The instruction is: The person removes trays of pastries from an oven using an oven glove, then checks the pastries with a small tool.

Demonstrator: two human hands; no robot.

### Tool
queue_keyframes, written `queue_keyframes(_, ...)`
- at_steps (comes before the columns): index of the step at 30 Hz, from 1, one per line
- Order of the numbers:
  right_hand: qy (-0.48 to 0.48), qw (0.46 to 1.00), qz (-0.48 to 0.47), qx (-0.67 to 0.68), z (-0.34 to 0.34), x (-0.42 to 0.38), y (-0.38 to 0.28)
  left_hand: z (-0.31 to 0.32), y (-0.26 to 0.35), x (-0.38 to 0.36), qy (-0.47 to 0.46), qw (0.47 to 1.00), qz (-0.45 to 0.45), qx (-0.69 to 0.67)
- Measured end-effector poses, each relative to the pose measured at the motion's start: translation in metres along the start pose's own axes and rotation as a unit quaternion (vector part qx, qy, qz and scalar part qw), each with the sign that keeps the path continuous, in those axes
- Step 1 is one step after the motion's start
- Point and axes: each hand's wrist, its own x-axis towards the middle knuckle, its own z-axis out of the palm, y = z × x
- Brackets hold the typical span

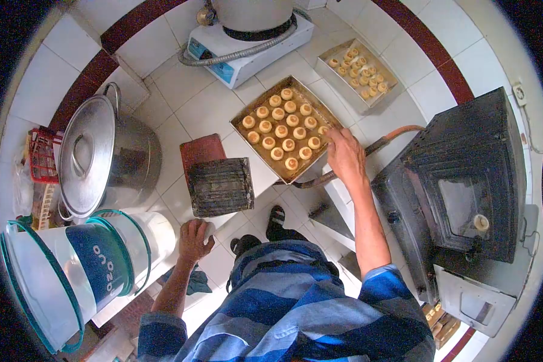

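A square metal baking tray [265, 171] holds several round, pale cookies [282, 131] with brown tops, set in rows. My right hand [346, 154] is at the tray's right corner, its fingers bent over the rim close beside a corner cookie [323, 130]. It hides that corner and part of the grip. Near the counter's front edge is my left hand [195, 240], fingers loosely bent and thumb apart, with no object visible in it. Just beyond it lie a dark ridged block [221, 187] and a reddish-brown flat piece [201, 155] partly under it.
A second tray [368, 107] of cookies stands at the back right. A white-and-blue scale [241, 54] carries a large pot [253, 13]. At left are a lidded steel pot [127, 163] and clear buckets [48, 274]. A black oven [464, 175] stands right, with a hose [377, 145] behind.
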Motion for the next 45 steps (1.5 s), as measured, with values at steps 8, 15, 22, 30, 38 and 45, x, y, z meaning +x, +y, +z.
queue_keyframes(8, 0.013, 0.997, -0.012, 0.076, -0.020, -0.021, -0.022, -0.001, -0.001, 0.000, -0.008, 1.000, 0.008, 0.009)
queue_keyframes(15, -0.037, 0.997, -0.023, 0.064, 0.003, -0.035, -0.051, -0.005, 0.003, 0.004, 0.030, 0.999, 0.022, 0.007)
queue_keyframes(22, -0.030, 0.997, -0.023, 0.074, 0.013, -0.044, -0.054, 0.003, -0.004, 0.001, 0.063, 0.996, 0.059, 0.025)
queue_keyframes(30, -0.041, 0.997, 0.021, 0.061, 0.018, -0.058, -0.065, -0.004, -0.002, 0.005, 0.026, 0.999, 0.027, -0.024)
queue_keyframes(38, 0.011, 0.997, 0.041, 0.070, 0.002, -0.074, -0.101, 0.000, -0.005, 0.003, 0.042, 0.998, 0.044, -0.015)
queue_keyframes(45, 0.032, 0.961, -0.046, 0.270, 0.062, -0.084, -0.170, -0.015, 0.004, 0.008, 0.014, 0.999, 0.020, -0.034)
